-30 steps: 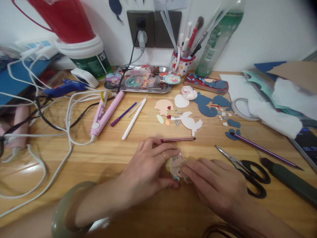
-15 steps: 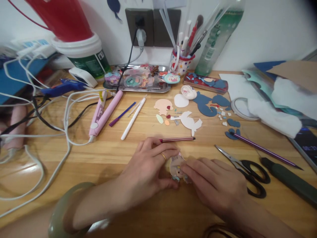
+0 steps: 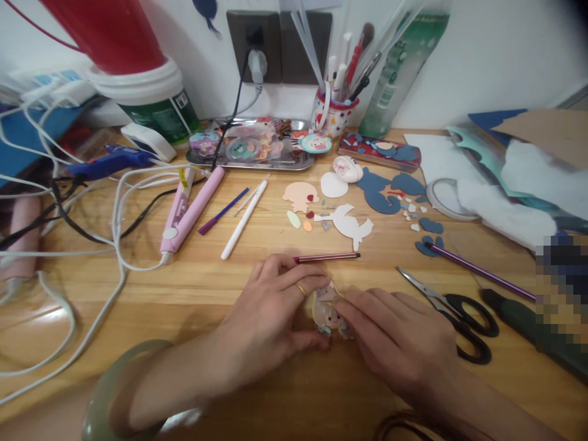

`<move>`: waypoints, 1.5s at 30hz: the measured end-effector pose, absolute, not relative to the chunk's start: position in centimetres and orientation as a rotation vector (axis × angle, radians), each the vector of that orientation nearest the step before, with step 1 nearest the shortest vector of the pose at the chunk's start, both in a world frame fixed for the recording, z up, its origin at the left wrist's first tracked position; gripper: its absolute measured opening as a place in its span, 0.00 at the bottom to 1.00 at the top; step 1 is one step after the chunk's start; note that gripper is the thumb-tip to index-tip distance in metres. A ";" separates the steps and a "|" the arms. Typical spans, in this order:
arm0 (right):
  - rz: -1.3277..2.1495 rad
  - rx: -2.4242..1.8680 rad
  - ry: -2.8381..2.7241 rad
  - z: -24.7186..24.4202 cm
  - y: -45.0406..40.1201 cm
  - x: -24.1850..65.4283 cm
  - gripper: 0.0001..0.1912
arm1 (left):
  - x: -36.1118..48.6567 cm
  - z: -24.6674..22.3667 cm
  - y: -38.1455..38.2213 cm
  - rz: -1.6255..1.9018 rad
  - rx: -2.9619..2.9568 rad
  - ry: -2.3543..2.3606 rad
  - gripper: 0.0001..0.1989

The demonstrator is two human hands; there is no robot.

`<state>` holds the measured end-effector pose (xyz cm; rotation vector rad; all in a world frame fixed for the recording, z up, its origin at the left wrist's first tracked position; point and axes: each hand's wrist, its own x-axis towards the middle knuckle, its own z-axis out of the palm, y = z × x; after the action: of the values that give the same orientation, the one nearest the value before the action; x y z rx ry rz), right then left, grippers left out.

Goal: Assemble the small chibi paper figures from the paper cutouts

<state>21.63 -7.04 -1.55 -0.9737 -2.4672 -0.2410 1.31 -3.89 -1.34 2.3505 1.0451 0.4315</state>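
Observation:
A small cartoon figure cutout [image 3: 329, 317], with a face and a glossy, clear-looking surface, lies on the wooden table between my hands. My left hand [image 3: 273, 306], ring on one finger, brackets it: fingertips at its upper edge, thumb by its lower left. Pressed together, the fingers of my right hand [image 3: 404, 337] hold its right side and cover part of it. Just beyond my left fingers lies a dark red pen [image 3: 328, 258]. To the right of my right hand are black-handled scissors [image 3: 448, 306], blades apart.
Paper pieces lie ahead: a white cutout [image 3: 349, 225], a peach cutout [image 3: 301, 195] and blue scraps [image 3: 379, 193]. A pink hair straightener [image 3: 197, 211] and white cables [image 3: 120, 245] occupy the left. Behind stand a metal tray [image 3: 257, 164] and a pen cup [image 3: 334, 116]; at right, a green-handled tool [image 3: 509, 312].
The camera view has shifted slightly. Both hands keep nearly the same hold on the cartoon figure cutout, and a little more of its face shows now.

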 end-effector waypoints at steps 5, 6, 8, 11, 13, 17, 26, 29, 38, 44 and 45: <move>-0.274 -1.032 -2.446 -1.7 -7.1 21.6 0.08 | 1.3 -1.4 -3.8 0.434 2.355 1.028 0.30; -0.269 -1.017 -2.448 -1.6 -7.1 21.6 0.08 | 1.3 -1.4 -3.8 0.434 2.353 1.024 0.30; -0.282 -1.007 -2.451 -1.6 -7.1 21.6 0.08 | 1.3 -1.3 -3.8 0.428 2.342 1.035 0.29; -0.331 -1.060 -2.438 -1.5 -7.1 21.6 0.07 | 1.4 -1.2 -3.8 0.419 2.326 1.051 0.30; -0.308 -1.049 -2.446 -1.6 -7.2 21.6 0.07 | 1.4 -1.2 -3.8 0.415 2.323 1.050 0.30; -0.293 -1.038 -2.442 -1.5 -7.3 21.5 0.07 | 1.3 -1.4 -3.7 0.432 2.340 1.043 0.30; -0.315 -1.045 -2.436 -1.6 -7.2 21.5 0.07 | 1.3 -1.5 -3.7 0.442 2.328 1.039 0.30; -0.299 -1.036 -2.445 -1.7 -7.3 21.4 0.08 | 1.3 -1.4 -3.7 0.440 2.328 1.036 0.29; -0.312 -1.029 -2.437 -1.5 -7.3 21.5 0.07 | 1.3 -1.3 -3.7 0.434 2.326 1.031 0.30; -0.325 -1.031 -2.428 -1.6 -7.3 21.4 0.08 | 1.4 -1.2 -3.8 0.425 2.322 1.036 0.29; -0.308 -1.020 -2.433 -1.7 -7.4 21.4 0.08 | 1.3 -1.2 -3.8 0.427 2.321 1.033 0.29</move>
<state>21.40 -7.36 -1.67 -1.0205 -2.4330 -0.3077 1.33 -3.80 -1.18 2.3212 1.0331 0.4268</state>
